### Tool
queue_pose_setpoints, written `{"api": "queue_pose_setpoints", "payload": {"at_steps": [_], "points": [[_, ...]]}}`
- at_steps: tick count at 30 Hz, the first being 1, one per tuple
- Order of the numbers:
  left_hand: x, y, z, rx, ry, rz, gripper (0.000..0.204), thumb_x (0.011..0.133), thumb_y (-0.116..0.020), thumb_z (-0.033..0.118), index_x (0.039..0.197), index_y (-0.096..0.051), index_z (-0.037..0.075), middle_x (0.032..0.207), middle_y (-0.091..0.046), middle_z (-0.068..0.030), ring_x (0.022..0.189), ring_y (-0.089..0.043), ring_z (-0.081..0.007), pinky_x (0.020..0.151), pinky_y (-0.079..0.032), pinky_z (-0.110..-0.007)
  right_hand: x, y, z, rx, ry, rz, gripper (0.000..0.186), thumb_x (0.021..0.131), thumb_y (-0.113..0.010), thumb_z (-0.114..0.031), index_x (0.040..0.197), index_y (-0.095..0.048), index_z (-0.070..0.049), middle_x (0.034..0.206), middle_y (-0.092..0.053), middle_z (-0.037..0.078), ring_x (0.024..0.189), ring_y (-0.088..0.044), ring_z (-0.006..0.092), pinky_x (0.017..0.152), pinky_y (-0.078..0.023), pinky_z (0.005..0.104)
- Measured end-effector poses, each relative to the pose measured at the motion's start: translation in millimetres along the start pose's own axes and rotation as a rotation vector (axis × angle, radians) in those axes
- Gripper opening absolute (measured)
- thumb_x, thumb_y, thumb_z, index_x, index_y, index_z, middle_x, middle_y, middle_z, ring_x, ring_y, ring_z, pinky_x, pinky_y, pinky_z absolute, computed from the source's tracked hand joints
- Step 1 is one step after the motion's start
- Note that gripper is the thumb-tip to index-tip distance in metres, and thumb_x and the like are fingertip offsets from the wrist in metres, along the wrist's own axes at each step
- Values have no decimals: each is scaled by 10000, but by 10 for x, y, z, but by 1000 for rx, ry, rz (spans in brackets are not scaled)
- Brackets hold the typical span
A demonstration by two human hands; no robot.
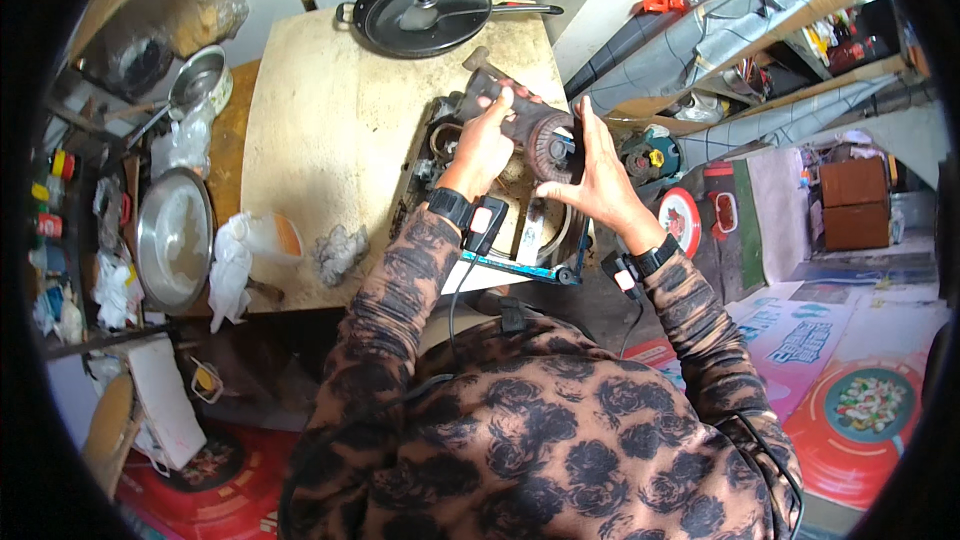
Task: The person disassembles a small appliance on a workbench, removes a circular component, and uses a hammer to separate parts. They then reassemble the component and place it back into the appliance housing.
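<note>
Both hands hold a dark, sooty metal burner assembly (540, 135), with a round ridged head at the right and a tube reaching up to the left, above a gas stove (550, 265) on the wooden table (300, 120). My left hand (482, 145) is closed on the tube part, thumb on top and fingertips partly behind it. My right hand (600, 175) grips the round head from the right side, fingers upright. The stove body, beneath, shows its open frame and inner rings, partly hidden by the burner and my hands.
A black pan with lid (390, 15) lies at the back. A gray rag (340, 255), plastic container (265, 235) and steel basin (175, 240) are at left. A gas cylinder (645, 165) and red-rimmed plate (680, 225) are at right, below cluttered shelves (845, 40).
</note>
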State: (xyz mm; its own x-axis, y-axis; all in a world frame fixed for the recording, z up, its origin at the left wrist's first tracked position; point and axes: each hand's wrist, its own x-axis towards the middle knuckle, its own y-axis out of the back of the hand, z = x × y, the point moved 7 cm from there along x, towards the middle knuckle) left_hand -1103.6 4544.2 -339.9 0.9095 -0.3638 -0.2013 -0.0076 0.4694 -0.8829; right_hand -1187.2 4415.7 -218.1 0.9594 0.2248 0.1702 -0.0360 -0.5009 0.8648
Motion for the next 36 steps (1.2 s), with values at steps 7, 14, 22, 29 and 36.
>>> {"api": "queue_pose_setpoints", "payload": {"at_steps": [7, 14, 22, 29, 36], "points": [[28, 230, 173, -190, -77, -42, 384, 968, -628, 238, 1281, -464, 89, 1244, -547, -125, 1274, -504, -363, 1076, -429, -528, -261, -448, 511, 1172, -608, -218, 420, 1033, -517, -319, 1321, -522, -13, 1200, -622, 72, 1060, -622, 147, 814, -574, 303], [81, 221, 274, -94, -56, -66, 421, 1014, -548, 238, 1375, -407, 71, 1351, -486, -165, 1329, -445, -377, 1116, -388, -521, -179, -584, 451, 1436, -517, -215, 378, 992, -601, -255, 1295, -532, -38, 1192, -627, 50, 1059, -626, 143, 864, -564, 329], [-51, 18, 188, 384, 301, -187, 464, 1047, -433, 405, 1414, -435, 122, 1350, -555, -111, 1273, -508, -259, 1069, -404, -506, -173, -514, 520, 1437, -450, -170, 362, 1003, -573, -249, 1279, -556, -15, 1162, -658, 46, 1034, -649, 144, 858, -561, 326], [-540, -191, 131, 471, 276, -187, 529, 935, -685, 215, 1346, -393, 53, 1326, -544, -109, 1167, -586, -228, 974, -499, -373, -162, -483, 583, 1397, -369, -167, 356, 1007, -549, -180, 1311, -521, 4, 1172, -646, 54, 1040, -628, 121, 867, -547, 305], [-552, -199, 182, 680, 114, -58, 362, 896, -702, 54, 1186, -492, -1, 1146, -651, -109, 1097, -629, -195, 961, -511, -327, -197, -350, 597, 1086, -207, -15, 376, 937, -643, -135, 1275, -555, 4, 1156, -644, 72, 1060, -605, 146, 917, -493, 301]]}}
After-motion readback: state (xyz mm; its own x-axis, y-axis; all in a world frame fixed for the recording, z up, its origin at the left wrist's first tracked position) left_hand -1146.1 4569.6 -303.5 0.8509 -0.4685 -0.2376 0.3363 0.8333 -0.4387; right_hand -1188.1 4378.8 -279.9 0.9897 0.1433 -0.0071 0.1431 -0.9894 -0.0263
